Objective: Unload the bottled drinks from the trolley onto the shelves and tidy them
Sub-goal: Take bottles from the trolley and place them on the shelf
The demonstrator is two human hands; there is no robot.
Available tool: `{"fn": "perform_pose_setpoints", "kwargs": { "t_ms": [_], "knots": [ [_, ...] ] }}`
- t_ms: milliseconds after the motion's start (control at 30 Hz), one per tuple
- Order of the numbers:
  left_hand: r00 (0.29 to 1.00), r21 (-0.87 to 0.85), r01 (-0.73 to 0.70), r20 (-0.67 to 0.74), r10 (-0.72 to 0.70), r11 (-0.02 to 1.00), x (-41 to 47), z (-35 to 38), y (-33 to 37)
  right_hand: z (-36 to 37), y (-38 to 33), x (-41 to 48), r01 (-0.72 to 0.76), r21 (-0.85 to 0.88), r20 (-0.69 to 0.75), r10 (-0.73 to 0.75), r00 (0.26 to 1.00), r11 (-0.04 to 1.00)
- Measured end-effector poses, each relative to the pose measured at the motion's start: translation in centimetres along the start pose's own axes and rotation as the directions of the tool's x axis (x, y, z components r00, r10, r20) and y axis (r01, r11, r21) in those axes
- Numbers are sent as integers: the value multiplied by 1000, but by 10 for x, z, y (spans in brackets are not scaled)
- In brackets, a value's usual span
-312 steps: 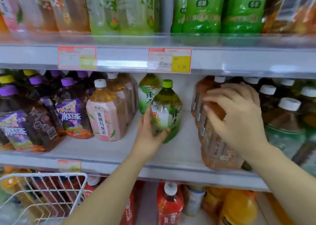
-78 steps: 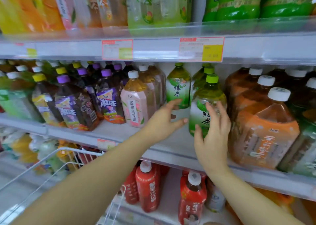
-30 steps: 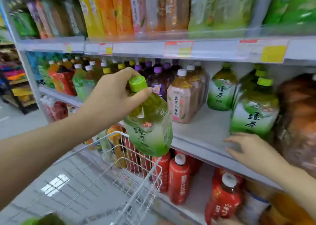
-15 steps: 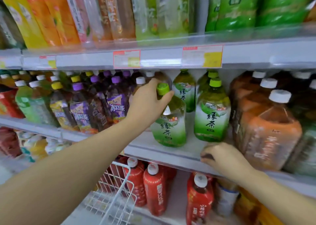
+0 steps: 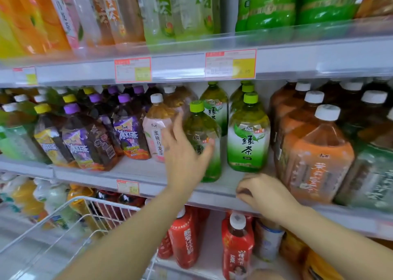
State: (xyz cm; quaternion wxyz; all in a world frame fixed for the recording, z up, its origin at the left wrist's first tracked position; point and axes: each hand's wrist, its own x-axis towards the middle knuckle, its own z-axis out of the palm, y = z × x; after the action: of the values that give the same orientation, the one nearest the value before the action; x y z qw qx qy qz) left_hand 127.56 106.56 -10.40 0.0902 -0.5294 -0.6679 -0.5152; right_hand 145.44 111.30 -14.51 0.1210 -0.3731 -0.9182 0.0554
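Note:
A green tea bottle (image 5: 202, 128) with a green cap stands upright on the middle shelf (image 5: 136, 173), near its front edge. My left hand (image 5: 182, 158) is against the bottle's left side and front, fingers straight and spread, thumb across the label. A second green tea bottle (image 5: 247, 135) stands just to its right, with more of the same behind. My right hand (image 5: 265, 194) holds the shelf's front edge below that bottle, fingers curled over the lip. The white wire trolley (image 5: 70, 203) is at the lower left.
A pink-label bottle (image 5: 155, 135) and purple-capped bottles (image 5: 127, 135) stand left of the green tea. Large orange-label bottles (image 5: 319, 158) crowd the right. Red bottles (image 5: 185, 241) fill the shelf below. Tall bottles line the upper shelf behind a clear rail.
My left hand carried the green tea bottle from the trolley to the shelf, set it down and opened from its neck grip. My right hand stayed on the shelf edge.

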Motion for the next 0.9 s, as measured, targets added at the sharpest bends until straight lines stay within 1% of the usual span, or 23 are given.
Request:
{"fn": "perform_pose_setpoints", "kwargs": {
  "t_ms": [100, 200, 267, 400, 467, 500, 567, 633, 733, 800, 867, 900],
  "knots": [
    [1000, -2, 6, 13, -6, 1000, -38, 28, -13, 0, 1, -2, 9, 5, -13, -9, 1000, 1000],
    [1000, -25, -20, 1, 20, 999, -31, 43, -23, 0, 1, -1, 24, -6, -19, -24, 1000, 1000],
    [999, -29, -22, 25, 22, 999, -18, 50, -27, -1, 1, -1, 27, -8, -12, -27, 1000, 1000],
    [994, 96, 73, 70, -80, 993, 15, 71, -33, -2, 1, -1, 25, 6, -3, -25, 1000, 1000],
    [992, 170, 55, 105, -74, 984, 29, 80, -35, -2, 1, 0, 17, 13, 0, -17, 1000, 1000],
    [986, 194, 66, 136, -93, 979, 35, 83, -36, -2, 1, 0, 14, 15, 1, -14, 1000, 1000],
    [974, 219, 84, 188, -127, 972, 46, 88, -36, -1, 1, 2, 5, 21, 7, -5, 1000, 1000],
    [963, 219, 60, 243, -114, 974, 52, 89, -37, 0, 1, 3, -9, 22, 11, 8, 1000, 1000],
    [935, 176, 6, 348, -68, 984, 58, 81, -43, 0, 1, 4, -15, 19, 8, 15, 1000, 1000],
    [901, 151, -9, 431, -57, 988, 62, 68, -48, -1, 0, 4, -36, 7, 27, 35, 999, 999],
    [839, 164, -9, 538, -82, 986, 62, 46, -49, -4, -3, 6, -57, -10, 54, 58, 997, 998],
    [792, 180, -16, 603, -97, 984, 60, 31, -46, -7, -7, 9, -58, -15, 60, 59, 996, 998]
  ]
}}
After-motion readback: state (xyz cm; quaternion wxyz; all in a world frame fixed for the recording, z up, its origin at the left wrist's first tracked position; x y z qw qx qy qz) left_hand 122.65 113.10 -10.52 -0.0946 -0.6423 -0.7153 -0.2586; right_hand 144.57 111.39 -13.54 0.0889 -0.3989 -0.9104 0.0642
